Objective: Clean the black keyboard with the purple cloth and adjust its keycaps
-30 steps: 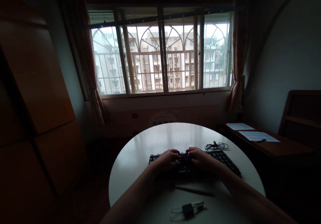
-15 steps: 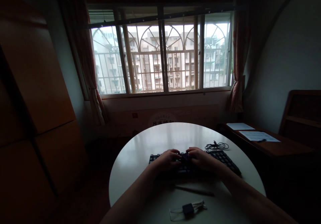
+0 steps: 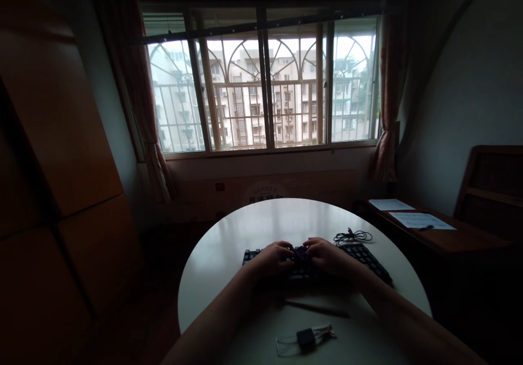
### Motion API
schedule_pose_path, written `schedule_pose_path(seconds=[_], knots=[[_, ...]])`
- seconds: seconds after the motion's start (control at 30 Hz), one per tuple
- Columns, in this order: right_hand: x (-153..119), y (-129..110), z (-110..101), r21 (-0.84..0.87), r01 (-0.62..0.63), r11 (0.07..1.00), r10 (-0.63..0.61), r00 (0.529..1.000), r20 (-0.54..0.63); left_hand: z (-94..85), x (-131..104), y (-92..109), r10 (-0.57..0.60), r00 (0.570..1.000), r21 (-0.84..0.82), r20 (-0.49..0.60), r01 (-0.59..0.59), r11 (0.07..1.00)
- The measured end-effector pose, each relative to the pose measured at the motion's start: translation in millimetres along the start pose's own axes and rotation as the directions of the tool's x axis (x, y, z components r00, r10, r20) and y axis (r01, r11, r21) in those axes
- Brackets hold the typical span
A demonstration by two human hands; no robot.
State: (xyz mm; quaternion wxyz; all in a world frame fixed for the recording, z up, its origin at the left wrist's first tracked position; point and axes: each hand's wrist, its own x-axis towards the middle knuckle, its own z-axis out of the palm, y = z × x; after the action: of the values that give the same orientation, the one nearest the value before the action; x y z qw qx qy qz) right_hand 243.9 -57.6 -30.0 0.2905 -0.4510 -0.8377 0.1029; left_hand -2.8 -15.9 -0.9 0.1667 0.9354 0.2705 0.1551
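A black keyboard (image 3: 365, 259) lies across the white round table, partly covered by my hands and forearms. My left hand (image 3: 274, 257) is over its left-middle part, fingers bent and reaching inward. Facing it from the other side, my right hand (image 3: 327, 254) has its fingers curled towards the left hand. Between the fingertips of both hands is a small dark purplish thing (image 3: 301, 253), too dark to name. Just in front of the keyboard lies a thin dark stick-like tool (image 3: 316, 308). Nearer to me is a small dark block with wire loops (image 3: 306, 339).
A coiled black cable (image 3: 353, 236) rests behind the keyboard on the white table (image 3: 212, 278). Sheets of paper (image 3: 420, 220) with a dark pen-like thing lie on a low brown wooden surface to the right. Wooden cabinets (image 3: 81, 163) stand left, and a barred window is ahead.
Hardly anything differs. The view has tilted very slightly, and both hands stay at nearly the same place over the keyboard, around the small dark thing.
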Motion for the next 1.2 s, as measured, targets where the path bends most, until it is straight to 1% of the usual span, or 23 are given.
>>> schedule_pose_path(seconds=[0.2, 0.53, 0.7, 0.97, 1.2], knots=[[-0.6, -5.7, -3.4, 0.025, 0.025, 0.999, -0.025, 1.000, 0.000, 0.8, 0.3, -1.8, 0.004, 1.000, -0.005, -0.009, -0.004, 1.000], [1.9, 1.5, 2.6, 0.004, -0.017, 1.000, 0.017, 0.999, -0.045, 3.9, 2.3, -7.3, 0.024, 1.000, -0.001, -0.021, -0.024, 1.000], [0.4, -0.8, -1.6, 0.029, 0.006, 1.000, -0.005, 1.000, -0.018, 4.3, 2.7, -7.0, 0.030, 0.999, -0.001, -0.024, -0.030, 1.000], [0.2, 2.4, 1.0, 0.017, -0.024, 1.000, 0.024, 1.000, -0.013, 4.1, 2.3, -6.4, 0.046, 0.999, -0.002, -0.028, -0.046, 0.999], [-0.9, -4.1, -3.3, 0.051, -0.005, 0.999, 0.004, 1.000, 0.001, 5.4, 3.6, -8.0, 0.038, 0.999, -0.011, -0.024, -0.038, 0.999]])
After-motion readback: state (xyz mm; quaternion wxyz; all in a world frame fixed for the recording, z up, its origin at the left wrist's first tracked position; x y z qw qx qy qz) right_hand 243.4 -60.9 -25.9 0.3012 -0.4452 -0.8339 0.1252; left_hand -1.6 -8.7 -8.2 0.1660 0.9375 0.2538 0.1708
